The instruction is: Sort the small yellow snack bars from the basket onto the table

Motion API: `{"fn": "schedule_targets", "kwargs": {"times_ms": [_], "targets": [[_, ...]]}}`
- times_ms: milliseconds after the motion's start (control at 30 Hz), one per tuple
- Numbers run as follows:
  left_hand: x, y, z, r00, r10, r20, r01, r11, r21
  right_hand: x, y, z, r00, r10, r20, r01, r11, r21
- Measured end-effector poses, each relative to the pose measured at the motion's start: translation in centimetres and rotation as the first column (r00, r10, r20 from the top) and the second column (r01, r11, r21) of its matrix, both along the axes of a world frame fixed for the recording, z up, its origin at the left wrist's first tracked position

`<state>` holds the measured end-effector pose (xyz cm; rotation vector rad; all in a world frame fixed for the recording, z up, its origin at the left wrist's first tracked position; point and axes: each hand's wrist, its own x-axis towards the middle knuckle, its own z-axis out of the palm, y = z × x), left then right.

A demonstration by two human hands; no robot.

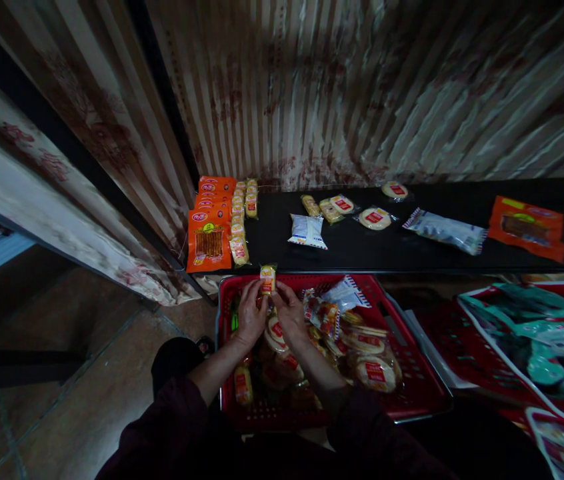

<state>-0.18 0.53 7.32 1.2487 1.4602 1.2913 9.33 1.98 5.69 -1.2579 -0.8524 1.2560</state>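
Note:
Over the red basket (415,347), my left hand (253,312) and my right hand (289,312) both hold one small yellow snack pack (267,280) upright between their fingertips. Below them in the basket lie round wrapped crackers (375,373) and other small packs. Just beyond, at the left end of the black shelf (272,250), orange snack bags (209,243) overlap in a column. Small yellow packs (239,247) stand in rows along their right side.
A white pack (308,231), round crackers (375,218), a long white pack (445,231) and an orange bag (527,227) lie farther right on the shelf. A basket of green packs (557,340) stands at the right.

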Motion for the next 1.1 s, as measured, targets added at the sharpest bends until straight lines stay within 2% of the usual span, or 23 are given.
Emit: {"fn": "schedule_targets", "kwargs": {"times_ms": [233, 333, 467, 567, 933, 1100], "targets": [[0.0, 0.6, 0.5, 0.996, 0.084, -0.023, -0.081, 0.992, 0.101, 0.0, 0.9, 0.5, 0.996, 0.023, 0.084, -0.023, 1.0, -0.006], [0.1, 0.9, 0.4, 0.985, 0.097, -0.146, -0.076, 0.986, 0.146, 0.0, 1.1, 0.8, 0.996, 0.009, 0.091, -0.01, 1.0, 0.011], [0.1, 1.4, 0.5, 0.931, 0.109, -0.348, -0.047, 0.982, 0.182, -0.1, 1.5, 1.0, 0.998, 0.008, 0.069, -0.01, 1.0, 0.025], [0.2, 1.6, 0.7, 0.898, 0.13, -0.42, -0.042, 0.976, 0.214, -0.1, 1.8, 0.9, 0.996, 0.015, 0.085, -0.018, 0.999, 0.043], [0.5, 2.7, 1.9, 0.877, 0.166, -0.45, -0.057, 0.968, 0.245, 0.3, 3.4, 0.7, 0.964, -0.002, 0.268, -0.032, 0.992, 0.123], [0.5, 3.6, 2.4, 0.877, 0.189, -0.441, -0.077, 0.963, 0.259, 0.3, 4.5, 0.6, 0.932, -0.056, 0.357, -0.002, 0.987, 0.161]]}}
